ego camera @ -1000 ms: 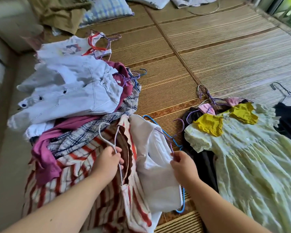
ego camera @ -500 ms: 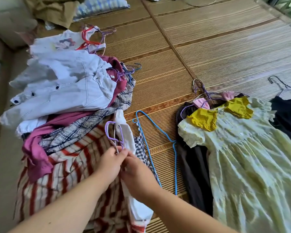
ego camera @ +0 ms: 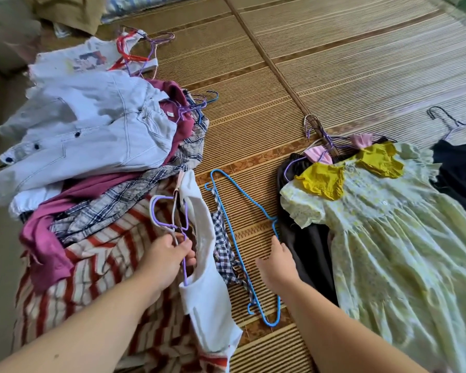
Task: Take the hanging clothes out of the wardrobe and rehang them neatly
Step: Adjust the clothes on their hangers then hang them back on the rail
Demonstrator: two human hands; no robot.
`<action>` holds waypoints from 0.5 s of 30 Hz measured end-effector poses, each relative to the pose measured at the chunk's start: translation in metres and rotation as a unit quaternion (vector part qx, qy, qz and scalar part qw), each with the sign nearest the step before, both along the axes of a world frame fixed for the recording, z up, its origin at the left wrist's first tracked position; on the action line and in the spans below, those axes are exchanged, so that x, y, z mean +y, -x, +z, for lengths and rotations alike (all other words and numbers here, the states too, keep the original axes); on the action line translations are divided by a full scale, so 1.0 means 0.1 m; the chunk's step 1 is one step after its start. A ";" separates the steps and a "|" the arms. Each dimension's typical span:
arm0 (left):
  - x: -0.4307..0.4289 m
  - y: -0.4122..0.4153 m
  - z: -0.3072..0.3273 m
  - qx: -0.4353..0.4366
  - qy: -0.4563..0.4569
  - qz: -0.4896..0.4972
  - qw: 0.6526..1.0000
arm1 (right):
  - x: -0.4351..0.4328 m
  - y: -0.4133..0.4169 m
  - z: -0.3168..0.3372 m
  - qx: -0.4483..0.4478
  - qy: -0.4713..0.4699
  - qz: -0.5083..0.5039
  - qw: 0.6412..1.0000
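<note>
View: head camera, looking down at the mat [ego camera: 253, 90].
Left grip [ego camera: 170, 258]: fingers clamped round the neck of the purple hanger [ego camera: 159, 214].
White garment [ego camera: 207, 278]: the purple hanger's wire runs into it; it lies over the striped cloth [ego camera: 92, 265] near the mat's near left edge.
Right grip [ego camera: 279, 262]: fingers loosely apart, holding nothing, tips at the bend of the blue hanger [ego camera: 242, 230].
Blue hanger: lies on the mat between the clothes pile [ego camera: 86, 130] and the yellow-collared dress [ego camera: 388, 238].
</note>
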State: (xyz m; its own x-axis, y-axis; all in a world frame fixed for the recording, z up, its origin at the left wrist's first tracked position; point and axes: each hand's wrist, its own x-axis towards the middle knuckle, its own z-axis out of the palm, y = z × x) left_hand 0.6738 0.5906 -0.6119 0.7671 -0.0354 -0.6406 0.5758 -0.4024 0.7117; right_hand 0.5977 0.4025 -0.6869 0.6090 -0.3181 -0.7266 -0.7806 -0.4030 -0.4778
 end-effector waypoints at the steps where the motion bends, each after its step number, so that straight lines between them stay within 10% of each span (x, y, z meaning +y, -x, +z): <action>1: -0.01 0.01 -0.01 0.003 0.003 0.001 1.000 | -0.02 -0.02 -0.04 0.010 -0.003 0.004 1.000; 15: 0.19 0.09 -0.15 0.033 0.049 0.016 0.998 | 0.31 -0.38 -0.20 0.107 0.153 -0.075 0.980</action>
State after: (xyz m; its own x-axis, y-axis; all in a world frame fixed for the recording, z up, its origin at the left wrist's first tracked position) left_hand 0.6652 0.6094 -0.6274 0.7256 -0.0766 -0.6839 0.6339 -0.3125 0.7075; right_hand 0.6356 0.4333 -0.7066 0.3819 -0.6152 -0.6897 -0.9116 -0.3738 -0.1713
